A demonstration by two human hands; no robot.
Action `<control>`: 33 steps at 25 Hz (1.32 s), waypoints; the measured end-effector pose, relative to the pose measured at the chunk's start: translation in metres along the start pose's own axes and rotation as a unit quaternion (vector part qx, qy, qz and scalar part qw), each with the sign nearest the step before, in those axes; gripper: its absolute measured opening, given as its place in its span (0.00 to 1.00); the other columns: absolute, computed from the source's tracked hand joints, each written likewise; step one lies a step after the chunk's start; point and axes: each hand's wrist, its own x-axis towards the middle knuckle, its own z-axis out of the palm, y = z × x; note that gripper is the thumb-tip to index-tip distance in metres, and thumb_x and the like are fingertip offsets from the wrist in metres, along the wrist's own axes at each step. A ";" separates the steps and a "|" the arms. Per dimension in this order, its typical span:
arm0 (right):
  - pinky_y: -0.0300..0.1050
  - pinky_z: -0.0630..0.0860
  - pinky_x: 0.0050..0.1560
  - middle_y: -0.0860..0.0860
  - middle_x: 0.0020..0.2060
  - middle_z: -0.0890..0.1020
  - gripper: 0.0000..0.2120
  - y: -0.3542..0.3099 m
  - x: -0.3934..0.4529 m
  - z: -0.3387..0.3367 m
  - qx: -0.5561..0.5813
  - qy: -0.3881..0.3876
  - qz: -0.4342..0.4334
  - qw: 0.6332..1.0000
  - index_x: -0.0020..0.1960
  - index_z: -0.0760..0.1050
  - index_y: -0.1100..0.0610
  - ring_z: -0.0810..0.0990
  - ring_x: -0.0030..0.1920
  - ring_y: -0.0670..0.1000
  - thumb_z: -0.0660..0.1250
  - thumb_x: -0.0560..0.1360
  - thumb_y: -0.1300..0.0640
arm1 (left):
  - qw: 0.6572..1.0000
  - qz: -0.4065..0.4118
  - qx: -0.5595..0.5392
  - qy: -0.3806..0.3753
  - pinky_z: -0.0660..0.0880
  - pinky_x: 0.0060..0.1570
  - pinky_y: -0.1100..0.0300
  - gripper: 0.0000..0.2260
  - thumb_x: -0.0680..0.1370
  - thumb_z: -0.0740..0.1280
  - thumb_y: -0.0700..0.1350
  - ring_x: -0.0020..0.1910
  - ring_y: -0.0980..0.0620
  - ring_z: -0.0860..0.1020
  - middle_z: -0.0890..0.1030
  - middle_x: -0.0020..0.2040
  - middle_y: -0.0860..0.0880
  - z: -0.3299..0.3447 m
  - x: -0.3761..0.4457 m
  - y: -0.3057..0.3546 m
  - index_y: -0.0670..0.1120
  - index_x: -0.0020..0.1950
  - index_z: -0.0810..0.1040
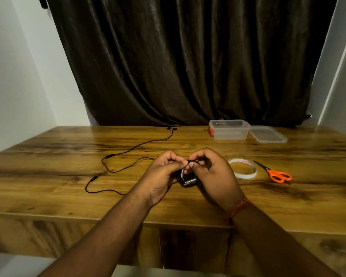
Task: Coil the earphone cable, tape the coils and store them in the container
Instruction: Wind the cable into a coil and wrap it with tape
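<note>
A black earphone cable point(128, 150) trails loose across the wooden table point(68, 196), its earbuds point(171, 128) at the far edge and its plug point(94, 178) on the left. My left hand point(162, 174) and my right hand point(212, 176) meet at the table's middle, both pinching a small black coil point(187, 179) of cable between their fingertips. The coil has a shiny strip on it, partly hidden by my fingers. A white tape roll point(245, 169) lies just right of my right hand. The clear container point(229, 129) stands open at the back right.
The container's lid point(268, 134) lies flat to its right. Orange-handled scissors point(276, 173) rest right of the tape roll. A dark curtain point(188, 56) hangs behind the table, with white walls on both sides.
</note>
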 end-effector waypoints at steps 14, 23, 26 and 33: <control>0.53 0.79 0.46 0.61 0.44 0.76 0.06 0.001 0.004 -0.005 0.179 -0.003 0.066 0.982 0.53 0.74 0.64 0.79 0.43 0.57 0.65 0.77 0.70 | 1.000 -0.007 -0.020 0.003 0.80 0.45 0.56 0.08 0.78 0.66 0.37 0.46 0.48 0.84 0.85 0.44 0.43 -0.006 0.002 -0.003 0.48 0.44 0.81; 0.46 0.82 0.44 0.54 0.44 0.78 0.11 0.006 0.006 -0.007 0.275 -0.008 0.109 0.955 0.54 0.75 0.61 0.84 0.39 0.51 0.65 0.75 0.73 | 0.999 0.032 0.019 -0.016 0.80 0.45 0.57 0.07 0.77 0.68 0.35 0.40 0.49 0.83 0.83 0.39 0.45 0.000 0.002 -0.004 0.47 0.45 0.81; 0.45 0.82 0.41 0.54 0.40 0.81 0.09 0.008 0.008 -0.009 0.308 -0.006 0.112 0.945 0.51 0.75 0.61 0.85 0.39 0.52 0.65 0.76 0.72 | 0.999 0.030 0.015 -0.008 0.79 0.49 0.54 0.05 0.78 0.68 0.36 0.41 0.49 0.83 0.82 0.40 0.45 0.000 0.001 -0.004 0.46 0.47 0.79; 0.43 0.80 0.40 0.60 0.38 0.84 0.05 0.009 0.004 -0.006 0.224 -0.057 0.077 0.970 0.49 0.77 0.64 0.83 0.37 0.52 0.67 0.75 0.71 | 0.999 0.026 0.036 -0.019 0.78 0.44 0.59 0.02 0.77 0.68 0.37 0.38 0.52 0.81 0.82 0.37 0.46 0.002 -0.002 -0.003 0.42 0.48 0.76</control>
